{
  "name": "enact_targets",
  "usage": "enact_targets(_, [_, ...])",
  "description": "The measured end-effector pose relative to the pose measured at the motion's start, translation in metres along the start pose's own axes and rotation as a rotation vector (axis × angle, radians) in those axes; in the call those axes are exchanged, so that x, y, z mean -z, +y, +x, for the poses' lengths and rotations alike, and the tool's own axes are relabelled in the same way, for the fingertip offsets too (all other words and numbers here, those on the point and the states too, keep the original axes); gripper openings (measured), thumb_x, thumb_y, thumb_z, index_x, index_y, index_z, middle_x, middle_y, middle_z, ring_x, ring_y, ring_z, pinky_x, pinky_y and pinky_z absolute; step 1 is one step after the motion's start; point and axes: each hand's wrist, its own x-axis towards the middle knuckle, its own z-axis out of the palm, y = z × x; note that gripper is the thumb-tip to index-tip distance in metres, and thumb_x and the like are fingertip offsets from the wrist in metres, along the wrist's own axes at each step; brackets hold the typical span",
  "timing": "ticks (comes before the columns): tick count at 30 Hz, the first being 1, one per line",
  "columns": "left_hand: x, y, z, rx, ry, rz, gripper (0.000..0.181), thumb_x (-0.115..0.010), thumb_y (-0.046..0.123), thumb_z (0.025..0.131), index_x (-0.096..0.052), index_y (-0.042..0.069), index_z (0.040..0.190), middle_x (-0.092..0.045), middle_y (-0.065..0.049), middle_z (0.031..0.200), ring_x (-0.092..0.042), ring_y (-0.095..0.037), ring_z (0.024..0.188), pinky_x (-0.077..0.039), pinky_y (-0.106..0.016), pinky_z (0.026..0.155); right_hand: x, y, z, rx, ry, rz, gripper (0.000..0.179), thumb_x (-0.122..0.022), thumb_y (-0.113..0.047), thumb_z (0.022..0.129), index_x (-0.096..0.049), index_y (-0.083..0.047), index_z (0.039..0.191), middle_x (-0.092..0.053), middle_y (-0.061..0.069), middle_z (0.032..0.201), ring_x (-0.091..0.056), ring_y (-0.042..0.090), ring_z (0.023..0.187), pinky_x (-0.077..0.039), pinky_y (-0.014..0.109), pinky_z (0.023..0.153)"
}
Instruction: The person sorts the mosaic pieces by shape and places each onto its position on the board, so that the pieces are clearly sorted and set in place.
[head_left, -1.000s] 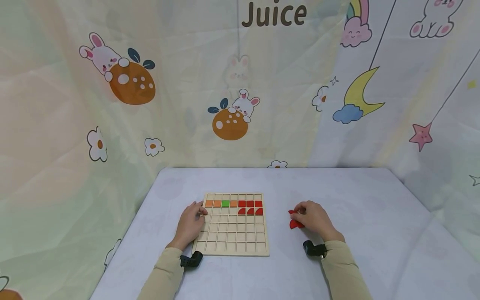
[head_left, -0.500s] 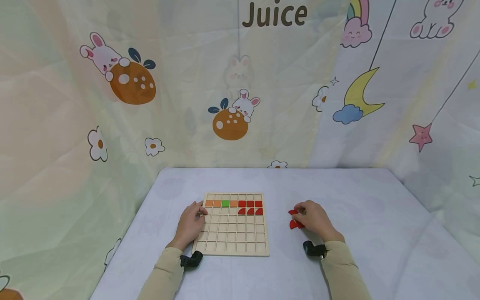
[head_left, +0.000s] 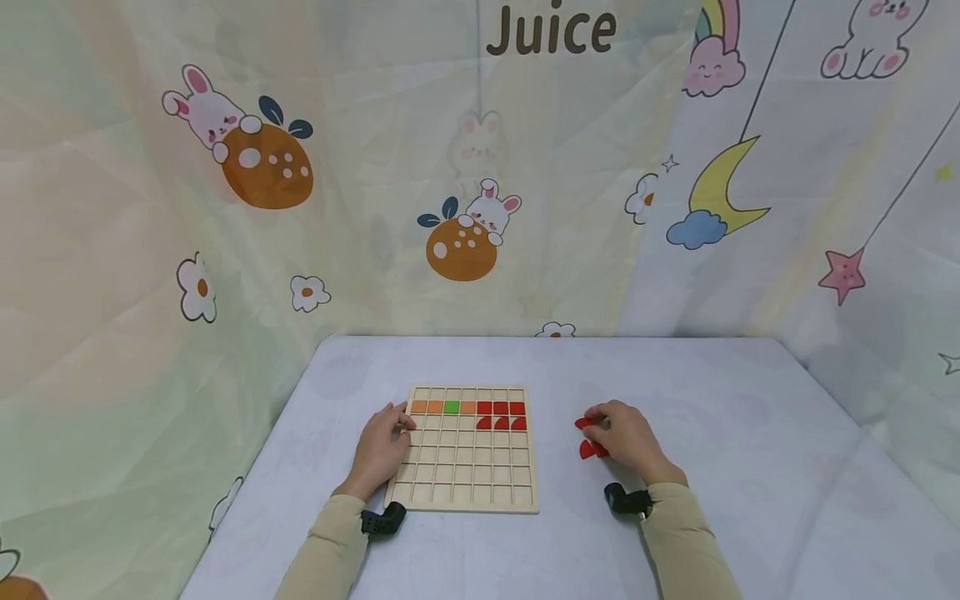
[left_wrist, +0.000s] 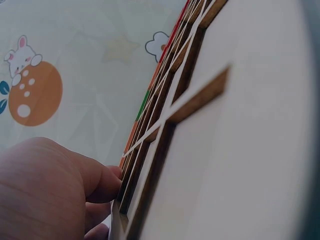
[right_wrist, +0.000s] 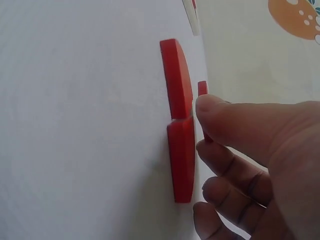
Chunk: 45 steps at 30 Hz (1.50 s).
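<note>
My left hand [head_left: 381, 450] holds the left edge of a wooden grid board [head_left: 465, 475], its fingertips at the rim in the left wrist view. One row of the board carries orange, green and red square tiles [head_left: 501, 407]. Below them lie three red curved-edged tiles [head_left: 501, 423] at the right. To the right of the board, my right hand [head_left: 630, 437] pinches a small red piece [right_wrist: 202, 88] between thumb and finger. Two more red pieces, one far [right_wrist: 177, 75] and one near [right_wrist: 181, 160], lie end to end on the table in the right wrist view.
A white-covered table [head_left: 675, 375] bears the board and the pieces. Behind it hangs a printed curtain [head_left: 375, 167] with rabbits and fruit. Black wrist cameras, one left [head_left: 383, 520] and one right [head_left: 627, 500], sit below the hands.
The red piece in my right hand has turned slightly, and the hand has shifted a little to the left. My left hand and the board have stayed in place.
</note>
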Motion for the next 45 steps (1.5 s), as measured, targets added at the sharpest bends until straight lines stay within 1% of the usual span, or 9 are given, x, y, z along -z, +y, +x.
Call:
enact_targets(5, [0.0, 0.0, 0.001, -0.005, 0.005, 0.007, 0.012, -0.058, 0.004, 0.089, -0.063, 0.014, 0.088, -0.048, -0.013, 0.147, -0.029, -0.034, 0.144, -0.021, -0.057, 0.118, -0.003, -0.005, 0.002, 0.008, 0.001, -0.015, 0.029, -0.073, -0.016, 0.085, -0.071, -0.007, 0.113, -0.067, 0.011, 0.11, -0.056, 0.023, 0.089, -0.056, 0.031, 0.07])
enact_targets(10, [-0.001, 0.0, 0.002, 0.004, 0.008, 0.01, 0.013, -0.058, 0.003, 0.088, -0.063, 0.015, 0.088, -0.048, -0.012, 0.147, -0.029, -0.034, 0.144, -0.021, -0.056, 0.118, -0.006, -0.01, 0.002, 0.016, 0.008, 0.002, 0.028, -0.073, -0.015, 0.085, -0.071, -0.006, 0.112, -0.066, 0.009, 0.106, -0.055, 0.02, 0.082, -0.052, 0.027, 0.066])
enact_targets(13, [-0.001, -0.001, 0.002, 0.01, 0.009, 0.012, 0.013, -0.058, 0.003, 0.088, -0.063, 0.015, 0.088, -0.048, -0.012, 0.147, -0.029, -0.033, 0.144, -0.021, -0.056, 0.118, -0.008, -0.014, 0.002, 0.038, 0.013, 0.02, 0.029, -0.073, -0.015, 0.085, -0.07, -0.005, 0.113, -0.066, 0.008, 0.104, -0.055, 0.018, 0.08, -0.052, 0.027, 0.066])
enact_targets(18, [-0.001, -0.002, 0.001, 0.002, 0.008, 0.004, 0.013, -0.058, 0.003, 0.088, -0.063, 0.015, 0.088, -0.048, -0.012, 0.147, -0.029, -0.034, 0.144, -0.021, -0.056, 0.118, -0.012, -0.022, 0.004, 0.081, 0.03, 0.021, 0.027, -0.072, -0.014, 0.086, -0.071, -0.006, 0.112, -0.067, 0.007, 0.105, -0.056, 0.018, 0.081, -0.054, 0.031, 0.07])
enact_targets(23, [0.0, -0.004, 0.0, -0.005, -0.001, -0.008, 0.012, -0.058, 0.004, 0.088, -0.063, 0.015, 0.087, -0.048, -0.012, 0.147, -0.029, -0.034, 0.144, -0.021, -0.057, 0.118, -0.018, -0.027, 0.004, 0.094, 0.023, 0.005, 0.024, -0.073, -0.013, 0.085, -0.073, -0.008, 0.108, -0.066, 0.005, 0.103, -0.055, 0.019, 0.082, -0.054, 0.034, 0.072])
enact_targets(30, [-0.001, -0.004, -0.001, -0.001, 0.002, -0.007, 0.012, -0.058, 0.004, 0.088, -0.063, 0.015, 0.088, -0.048, -0.012, 0.147, -0.029, -0.034, 0.144, -0.022, -0.057, 0.118, -0.029, -0.04, 0.005, 0.106, 0.019, 0.007, 0.024, -0.075, -0.016, 0.084, -0.073, -0.01, 0.108, -0.066, 0.002, 0.102, -0.056, 0.018, 0.086, -0.055, 0.034, 0.077])
enact_targets(36, [0.0, -0.002, -0.002, 0.012, 0.0, -0.007, 0.012, -0.058, 0.004, 0.088, -0.063, 0.015, 0.087, -0.048, -0.012, 0.147, -0.029, -0.034, 0.144, -0.021, -0.057, 0.118, -0.036, -0.049, 0.007, 0.133, 0.022, -0.004, 0.023, -0.077, -0.016, 0.083, -0.074, -0.011, 0.105, -0.066, 0.0, 0.1, -0.057, 0.017, 0.085, -0.056, 0.035, 0.077])
enact_targets(45, [0.0, 0.0, 0.0, 0.021, -0.001, 0.001, 0.013, -0.057, 0.004, 0.088, -0.063, 0.015, 0.088, -0.047, -0.012, 0.147, -0.028, -0.034, 0.144, -0.02, -0.058, 0.118, -0.037, -0.063, 0.008, 0.179, 0.038, -0.027, 0.02, -0.077, -0.018, 0.083, -0.075, -0.014, 0.103, -0.064, -0.003, 0.095, -0.056, 0.015, 0.082, -0.055, 0.034, 0.075])
